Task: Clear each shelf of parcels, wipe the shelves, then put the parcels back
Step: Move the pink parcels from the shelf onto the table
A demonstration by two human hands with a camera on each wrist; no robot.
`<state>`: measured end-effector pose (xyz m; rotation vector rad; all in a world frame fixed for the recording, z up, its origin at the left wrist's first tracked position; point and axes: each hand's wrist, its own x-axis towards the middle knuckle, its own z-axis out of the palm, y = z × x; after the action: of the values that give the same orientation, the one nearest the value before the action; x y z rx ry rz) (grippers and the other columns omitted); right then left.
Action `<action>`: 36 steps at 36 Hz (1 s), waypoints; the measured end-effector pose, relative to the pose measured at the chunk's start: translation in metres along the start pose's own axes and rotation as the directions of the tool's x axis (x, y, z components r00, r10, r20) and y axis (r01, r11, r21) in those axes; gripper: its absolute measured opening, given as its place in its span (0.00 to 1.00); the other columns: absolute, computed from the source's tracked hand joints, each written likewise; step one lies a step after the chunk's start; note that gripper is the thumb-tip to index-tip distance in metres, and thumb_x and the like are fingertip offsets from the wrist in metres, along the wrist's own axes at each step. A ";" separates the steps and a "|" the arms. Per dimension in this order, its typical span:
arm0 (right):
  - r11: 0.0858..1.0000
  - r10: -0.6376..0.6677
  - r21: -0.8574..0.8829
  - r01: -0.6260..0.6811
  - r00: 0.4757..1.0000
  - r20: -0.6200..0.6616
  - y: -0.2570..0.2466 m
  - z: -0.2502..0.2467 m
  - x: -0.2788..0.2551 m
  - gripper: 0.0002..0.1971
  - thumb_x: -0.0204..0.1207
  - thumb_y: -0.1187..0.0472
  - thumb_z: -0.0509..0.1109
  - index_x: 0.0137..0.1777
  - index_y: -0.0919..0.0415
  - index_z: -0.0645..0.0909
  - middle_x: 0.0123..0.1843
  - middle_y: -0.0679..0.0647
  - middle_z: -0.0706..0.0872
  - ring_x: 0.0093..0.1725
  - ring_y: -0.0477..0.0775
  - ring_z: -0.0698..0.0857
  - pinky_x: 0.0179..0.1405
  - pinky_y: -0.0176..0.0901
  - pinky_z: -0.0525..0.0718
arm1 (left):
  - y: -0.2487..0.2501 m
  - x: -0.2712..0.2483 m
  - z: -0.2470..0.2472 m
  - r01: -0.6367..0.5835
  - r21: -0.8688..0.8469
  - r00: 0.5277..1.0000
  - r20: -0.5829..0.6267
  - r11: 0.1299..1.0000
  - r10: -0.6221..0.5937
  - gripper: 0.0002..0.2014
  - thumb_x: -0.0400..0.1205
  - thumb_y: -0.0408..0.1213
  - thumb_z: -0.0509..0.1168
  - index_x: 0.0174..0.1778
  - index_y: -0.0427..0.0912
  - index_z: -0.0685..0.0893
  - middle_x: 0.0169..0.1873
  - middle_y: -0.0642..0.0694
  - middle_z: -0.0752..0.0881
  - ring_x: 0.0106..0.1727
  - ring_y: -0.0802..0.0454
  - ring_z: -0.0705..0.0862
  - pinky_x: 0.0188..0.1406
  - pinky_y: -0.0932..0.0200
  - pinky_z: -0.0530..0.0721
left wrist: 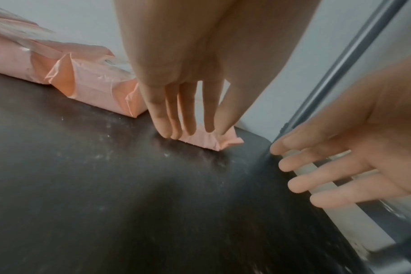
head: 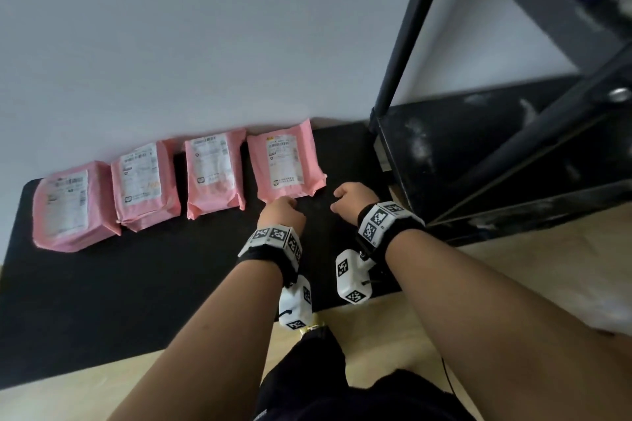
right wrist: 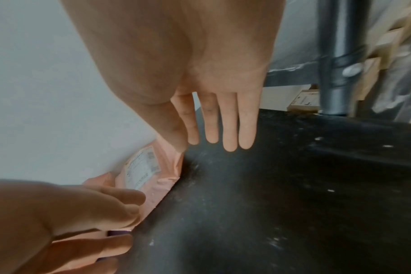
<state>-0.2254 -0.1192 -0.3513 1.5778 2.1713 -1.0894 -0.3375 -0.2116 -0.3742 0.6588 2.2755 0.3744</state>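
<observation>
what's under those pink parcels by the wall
A black mat on the wooden floor; the four parcels lie in a row on it. The mat directly beneath them is covered.

Both forearms are bare, with no sleeves reaching them. Each wrist carries a black strap wrapped snugly around it, topped by a white angular block printed with black-and-white square fiducial markers. The right wrist's band bears the same kind of markers on its faces. Under each wrist hangs a rounded white camera housing, also tagged with square markers; the one on the left wrist shows a short black cord at its side. Lower down, the person wears dark clothing.
</observation>
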 end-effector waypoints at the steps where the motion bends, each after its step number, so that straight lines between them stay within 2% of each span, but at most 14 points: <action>1: 1.000 0.001 0.008 -0.001 1.000 0.003 0.007 0.001 -0.005 0.15 0.77 0.65 0.67 0.63 0.63 0.82 0.61 0.59 0.86 0.60 0.59 0.84 0.61 0.45 0.81 | 0.001 -0.003 0.005 -0.002 0.017 1.000 0.011 1.000 0.002 0.22 0.79 0.32 0.62 0.70 0.47 0.78 0.67 0.44 0.80 0.66 0.46 0.79 0.63 0.56 0.76; 5: 0.999 0.019 0.038 -0.019 1.000 0.020 0.042 0.000 -0.025 0.14 0.78 0.63 0.67 0.64 0.59 0.81 0.64 0.57 0.84 0.62 0.58 0.83 0.62 0.44 0.80 | 0.009 -0.023 0.027 -0.017 0.086 0.999 0.035 0.996 0.014 0.22 0.80 0.34 0.62 0.72 0.49 0.77 0.71 0.45 0.77 0.69 0.46 0.77 0.66 0.54 0.76; 8: 0.999 0.011 0.032 -0.011 1.000 0.021 0.073 -0.004 -0.043 0.15 0.79 0.63 0.66 0.64 0.61 0.82 0.65 0.58 0.83 0.64 0.60 0.81 0.64 0.45 0.78 | 0.019 -0.045 0.049 -0.038 0.106 0.999 0.035 0.994 0.035 0.22 0.79 0.35 0.62 0.71 0.50 0.78 0.70 0.45 0.78 0.69 0.45 0.78 0.65 0.54 0.77; 14: 0.997 0.028 0.069 -0.028 1.000 -0.008 0.149 -0.019 -0.078 0.13 0.79 0.61 0.66 0.62 0.62 0.83 0.62 0.59 0.85 0.61 0.60 0.84 0.64 0.50 0.81 | 0.044 -0.101 0.106 -0.088 0.135 0.996 0.024 0.987 0.085 0.22 0.78 0.34 0.61 0.70 0.48 0.80 0.69 0.43 0.79 0.68 0.43 0.78 0.65 0.55 0.77; 18: 0.999 0.046 0.019 -0.045 0.999 -0.027 0.209 -0.041 -0.097 0.16 0.82 0.60 0.64 0.67 0.65 0.80 0.67 0.60 0.82 0.66 0.60 0.81 0.66 0.48 0.79 | 0.076 -0.137 0.148 -0.157 0.144 0.987 0.039 0.977 0.153 0.21 0.78 0.33 0.62 0.68 0.46 0.81 0.66 0.43 0.81 0.66 0.42 0.80 0.62 0.57 0.77; 21: 0.995 0.098 0.017 -0.097 0.992 -0.084 0.257 -0.060 -0.109 0.20 0.81 0.57 0.65 0.72 0.60 0.77 0.71 0.57 0.80 0.69 0.58 0.79 0.64 0.44 0.77 | 0.106 -0.160 0.178 -0.220 0.152 0.975 0.072 0.964 0.211 0.21 0.79 0.34 0.62 0.69 0.48 0.81 0.65 0.43 0.82 0.64 0.43 0.81 0.59 0.56 0.79; 25: 0.988 0.154 0.004 -0.155 0.976 -0.156 0.316 -0.092 -0.127 0.22 0.82 0.56 0.64 0.75 0.58 0.74 0.75 0.55 0.77 0.71 0.57 0.77 0.65 0.45 0.76 | 0.153 -0.188 0.215 -0.326 0.188 0.943 0.137 0.926 0.304 0.20 0.80 0.34 0.59 0.68 0.46 0.80 0.66 0.43 0.82 0.63 0.43 0.81 0.50 0.59 0.78; 26: 0.986 0.164 -0.001 -0.167 0.972 -0.167 0.329 -0.101 -0.131 0.22 0.82 0.55 0.63 0.75 0.59 0.74 0.74 0.56 0.78 0.70 0.57 0.78 0.64 0.46 0.77 | 0.164 -0.194 0.224 -0.356 0.206 0.931 0.159 0.911 0.328 0.19 0.80 0.34 0.59 0.68 0.45 0.80 0.65 0.43 0.82 0.62 0.43 0.81 0.49 0.59 0.77; 29: 0.978 0.204 -0.004 -0.209 0.961 -0.186 0.369 -0.128 -0.141 0.19 0.82 0.56 0.62 0.70 0.62 0.78 0.68 0.59 0.83 0.62 0.58 0.83 0.49 0.43 0.77 | 0.201 -0.211 0.250 -0.424 0.215 0.901 0.205 0.880 0.383 0.20 0.81 0.34 0.60 0.70 0.46 0.78 0.66 0.44 0.81 0.59 0.46 0.81 0.48 0.60 0.77; 30: 0.973 0.226 -0.003 -0.231 0.954 -0.196 0.382 -0.136 -0.145 0.18 0.83 0.57 0.62 0.69 0.62 0.79 0.66 0.59 0.84 0.61 0.58 0.84 0.47 0.43 0.77 | 0.213 -0.216 0.259 -0.448 0.214 0.889 0.214 0.868 0.406 0.20 0.82 0.35 0.61 0.71 0.46 0.77 0.66 0.44 0.80 0.59 0.48 0.81 0.51 0.60 0.78; 33: 0.958 0.287 0.044 -0.285 0.929 -0.233 0.419 -0.157 -0.154 0.18 0.84 0.57 0.62 0.71 0.62 0.78 0.68 0.58 0.82 0.65 0.59 0.82 0.59 0.46 0.80 | 0.246 -0.228 0.282 -0.492 0.198 0.861 0.253 0.848 0.441 0.21 0.83 0.37 0.59 0.74 0.48 0.75 0.69 0.44 0.78 0.66 0.45 0.79 0.57 0.59 0.79; 36: 0.950 0.312 0.055 -0.309 0.912 -0.265 0.446 -0.178 -0.163 0.19 0.86 0.57 0.58 0.73 0.65 0.76 0.72 0.61 0.79 0.70 0.59 0.78 0.67 0.48 0.76 | 0.279 -0.236 0.304 -0.538 0.242 0.837 0.264 0.807 0.479 0.20 0.83 0.36 0.59 0.72 0.48 0.76 0.67 0.44 0.80 0.64 0.44 0.80 0.57 0.56 0.80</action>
<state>0.2766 -0.0515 -0.3218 2.0964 1.9698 -0.8295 0.1199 -0.0913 -0.3282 1.4254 1.9568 0.1901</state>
